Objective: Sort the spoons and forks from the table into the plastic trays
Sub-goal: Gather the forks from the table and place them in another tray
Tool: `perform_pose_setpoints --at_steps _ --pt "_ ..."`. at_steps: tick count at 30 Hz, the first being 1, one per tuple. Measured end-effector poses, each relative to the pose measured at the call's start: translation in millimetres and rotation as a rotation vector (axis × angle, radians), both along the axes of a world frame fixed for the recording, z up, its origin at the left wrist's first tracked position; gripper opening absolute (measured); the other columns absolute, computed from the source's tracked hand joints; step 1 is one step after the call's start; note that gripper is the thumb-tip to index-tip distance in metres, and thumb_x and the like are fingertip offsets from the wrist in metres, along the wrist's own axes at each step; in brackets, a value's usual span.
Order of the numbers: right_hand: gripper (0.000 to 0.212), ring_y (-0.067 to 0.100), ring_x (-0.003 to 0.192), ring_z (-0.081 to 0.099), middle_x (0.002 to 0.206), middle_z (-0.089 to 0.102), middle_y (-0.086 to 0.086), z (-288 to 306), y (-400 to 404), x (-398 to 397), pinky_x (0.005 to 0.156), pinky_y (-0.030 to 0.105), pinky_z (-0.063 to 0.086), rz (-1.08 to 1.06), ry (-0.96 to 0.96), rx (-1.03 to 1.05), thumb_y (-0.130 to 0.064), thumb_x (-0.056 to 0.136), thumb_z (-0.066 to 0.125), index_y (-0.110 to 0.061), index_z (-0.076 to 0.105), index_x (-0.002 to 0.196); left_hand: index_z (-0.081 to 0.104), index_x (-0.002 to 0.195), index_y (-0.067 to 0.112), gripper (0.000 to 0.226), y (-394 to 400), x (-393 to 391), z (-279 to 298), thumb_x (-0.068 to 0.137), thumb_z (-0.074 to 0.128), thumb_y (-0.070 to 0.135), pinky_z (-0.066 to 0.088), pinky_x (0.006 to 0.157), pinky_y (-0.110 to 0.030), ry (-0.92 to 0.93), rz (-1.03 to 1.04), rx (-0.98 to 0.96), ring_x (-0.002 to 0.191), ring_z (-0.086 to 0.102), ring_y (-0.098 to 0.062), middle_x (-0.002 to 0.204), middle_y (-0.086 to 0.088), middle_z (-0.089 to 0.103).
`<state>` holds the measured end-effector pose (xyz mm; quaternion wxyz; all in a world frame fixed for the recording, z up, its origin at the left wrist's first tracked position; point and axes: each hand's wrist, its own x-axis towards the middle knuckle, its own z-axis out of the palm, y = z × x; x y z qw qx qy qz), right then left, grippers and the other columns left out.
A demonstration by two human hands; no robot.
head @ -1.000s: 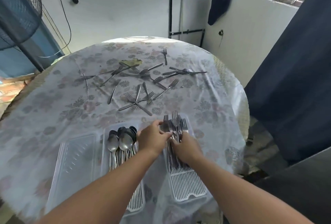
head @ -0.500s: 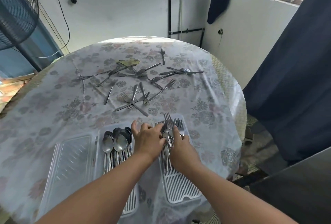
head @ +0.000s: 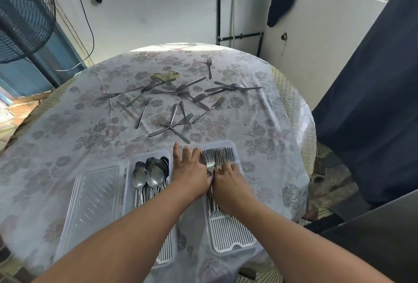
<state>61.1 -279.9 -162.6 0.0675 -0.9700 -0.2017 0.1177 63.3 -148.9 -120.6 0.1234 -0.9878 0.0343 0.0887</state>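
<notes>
Three clear plastic trays lie at the table's near edge. The right tray [head: 230, 235] holds a row of forks [head: 220, 154]. The middle tray [head: 166, 253] holds several spoons [head: 150, 175]. The left tray [head: 90, 205] holds nothing. My left hand [head: 190, 169] lies flat with fingers spread between the middle and right trays, its edge against the forks. My right hand [head: 228, 179] rests on the fork handles in the right tray, fingers curled over them. Several loose forks [head: 178, 106] are scattered across the middle of the table.
The round table [head: 271, 124] has a floral plastic cover with a torn patch [head: 165, 76] at the back. A single fork [head: 209, 67] lies farthest away. A standing fan [head: 22, 11] is at the left, a dark curtain [head: 373, 101] at the right.
My left hand has opened flat and slid left off the forks. The forks in the right tray have gone from a bunched pile to an even row. My right hand stays on their handles.
</notes>
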Motion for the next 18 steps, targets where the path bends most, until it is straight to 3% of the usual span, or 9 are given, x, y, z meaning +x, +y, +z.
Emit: perform_pose_setpoints --at_steps 3,5,8,12,13,15,18 --pt "0.053 0.039 0.132 0.039 0.139 0.050 0.018 6.4 -2.6 0.0 0.113 0.048 0.038 0.015 0.013 -0.006 -0.023 0.096 0.036 -0.002 0.049 0.143 0.063 0.133 0.030 0.051 -2.7 2.4 -2.8 0.095 0.043 0.057 -0.038 0.101 -0.064 0.039 0.022 0.056 0.149 -0.006 -0.044 0.167 -0.014 -0.002" --pt "0.060 0.042 0.148 0.025 0.152 0.039 0.019 13.9 -4.1 -1.3 0.122 0.050 0.027 0.045 0.027 -0.019 -0.024 0.098 0.042 -0.002 0.037 0.154 0.057 0.139 0.027 0.049 -6.0 3.5 -3.1 0.095 0.046 0.047 -0.039 0.100 -0.063 0.062 0.034 0.051 0.150 -0.012 -0.045 0.168 -0.016 -0.013" --pt "0.069 0.040 0.156 0.010 0.162 0.028 0.017 15.5 -3.3 -1.9 0.126 0.050 0.017 0.055 0.029 -0.034 -0.028 0.099 0.042 -0.004 0.024 0.160 0.051 0.142 0.027 0.050 -6.5 3.8 -3.1 0.094 0.048 0.040 -0.032 0.108 -0.063 0.054 0.038 0.020 0.151 -0.014 -0.044 0.167 -0.017 -0.016" --pt "0.072 0.038 0.151 0.020 0.158 0.033 0.014 15.5 2.6 -0.1 0.124 0.048 0.022 -0.037 0.069 0.086 -0.032 0.092 0.050 -0.014 0.028 0.158 0.047 0.143 0.035 0.051 -5.5 2.9 -5.4 0.092 0.051 0.034 -0.036 0.101 -0.062 0.073 0.098 -0.049 0.149 -0.009 -0.046 0.166 -0.016 -0.010" --pt "0.068 0.038 0.146 0.027 0.154 0.037 0.014 16.7 3.6 0.7 0.121 0.047 0.027 -0.058 0.053 0.140 -0.031 0.090 0.051 -0.016 0.033 0.154 0.048 0.142 0.036 0.048 -3.7 3.8 -5.5 0.094 0.050 0.034 -0.032 0.106 -0.062 0.059 0.117 -0.115 0.149 -0.006 -0.045 0.165 -0.015 -0.006" --pt "0.056 0.036 0.134 0.038 0.145 0.045 0.013 20.3 5.2 4.2 0.113 0.045 0.035 -0.099 0.008 0.269 -0.025 0.089 0.049 -0.019 0.044 0.145 0.051 0.138 0.035 0.041 2.8 5.9 -1.2 0.098 0.045 0.035 -0.008 0.120 -0.058 -0.036 0.174 -0.324 0.146 0.006 -0.040 0.162 -0.012 0.011" --pt "0.047 0.033 0.125 0.041 0.135 0.048 0.012 29.8 12.8 13.0 0.109 0.045 0.040 -0.169 -0.036 0.468 -0.018 0.094 0.049 -0.021 0.053 0.141 0.055 0.137 0.032 0.038 18.0 12.5 9.6 0.100 0.048 0.037 0.029 0.109 -0.045 -0.217 0.311 -0.544 0.130 0.031 -0.034 0.144 -0.010 0.039"
